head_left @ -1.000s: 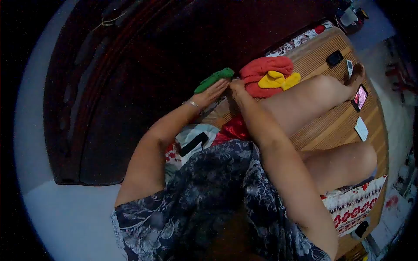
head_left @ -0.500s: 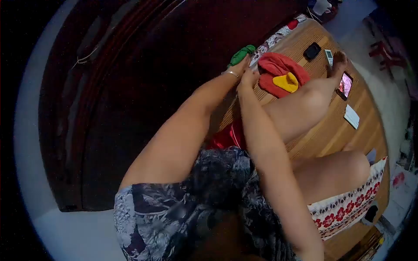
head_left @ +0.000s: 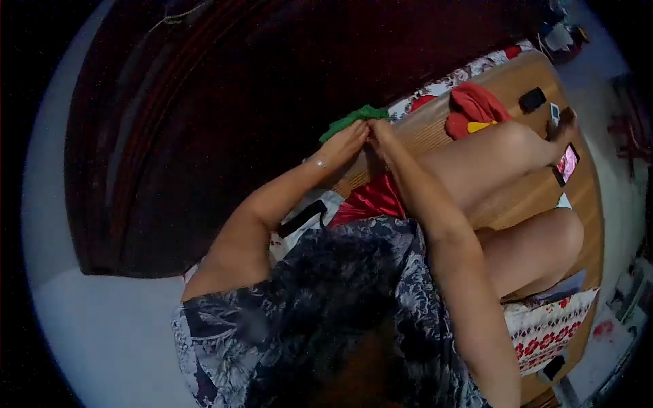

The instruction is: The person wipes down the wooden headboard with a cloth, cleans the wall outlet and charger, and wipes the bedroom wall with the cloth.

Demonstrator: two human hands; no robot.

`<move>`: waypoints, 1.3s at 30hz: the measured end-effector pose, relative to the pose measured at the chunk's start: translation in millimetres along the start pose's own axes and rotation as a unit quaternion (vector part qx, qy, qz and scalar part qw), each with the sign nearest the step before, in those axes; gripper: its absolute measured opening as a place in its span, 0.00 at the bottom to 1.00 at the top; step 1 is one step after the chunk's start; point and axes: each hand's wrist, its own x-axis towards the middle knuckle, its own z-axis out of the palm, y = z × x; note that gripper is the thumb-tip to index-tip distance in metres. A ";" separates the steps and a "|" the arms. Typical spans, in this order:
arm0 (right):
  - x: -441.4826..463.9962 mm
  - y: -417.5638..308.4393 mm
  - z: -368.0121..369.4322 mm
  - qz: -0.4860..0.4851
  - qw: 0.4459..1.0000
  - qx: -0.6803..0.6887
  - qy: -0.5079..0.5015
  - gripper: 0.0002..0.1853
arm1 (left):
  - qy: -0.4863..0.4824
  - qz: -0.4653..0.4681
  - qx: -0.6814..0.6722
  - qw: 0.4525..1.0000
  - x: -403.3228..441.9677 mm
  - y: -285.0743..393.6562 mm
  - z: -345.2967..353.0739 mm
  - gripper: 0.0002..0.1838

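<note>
A green cloth [head_left: 354, 121] lies beyond my fingertips against the dark red headboard. My left hand [head_left: 345, 144] is on its near edge, fingers pressed together on the cloth. My right hand [head_left: 381, 133] meets the left fingertips and has its fingers closed at the cloth's right end. Further right, a folded red cloth [head_left: 479, 103] rests on the striped mat, with part of a yellow cloth [head_left: 480, 127] on it behind my raised knee. Shiny red fabric [head_left: 371, 202] lies below my hands.
Around my foot are a black case [head_left: 532, 100], a white remote [head_left: 555, 113] and a phone [head_left: 567, 164] with a lit screen. A patterned red-and-white cloth [head_left: 554, 333] lies at the lower right. The dark headboard [head_left: 224, 136] rises on the left.
The view has swung about. The green cloth, bunched beyond my left hand before, now stretches across to my right fingers. The red cloth shows further from my hands, and less yellow is visible.
</note>
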 end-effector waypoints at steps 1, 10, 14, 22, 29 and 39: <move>-12.5 11.8 12.6 0.006 1.000 -0.006 -0.005 0.16 | -0.035 -0.012 -0.060 0.998 -19.8 -0.5 -7.7 0.25; -81.2 78.5 105.6 0.159 0.974 0.120 -0.103 0.10 | -0.102 -0.199 -0.270 0.936 -159.5 2.3 -60.5 0.32; -84.6 53.3 96.3 0.088 0.986 0.118 -0.084 0.07 | -0.127 -0.254 -0.456 0.843 -135.9 -6.2 -55.6 0.33; -55.7 8.5 48.7 -0.109 0.991 0.059 0.046 0.06 | 0.027 -0.154 -0.314 0.936 -41.0 -26.8 -36.5 0.30; -64.3 1.8 31.1 -0.144 0.953 -0.254 -0.079 0.13 | 0.079 -0.145 -0.332 0.929 -48.7 -10.7 -0.3 0.24; -172.6 -127.4 190.3 -0.091 0.951 0.119 -0.269 0.17 | 0.326 -0.442 -0.152 0.822 -104.2 -188.5 -92.8 0.20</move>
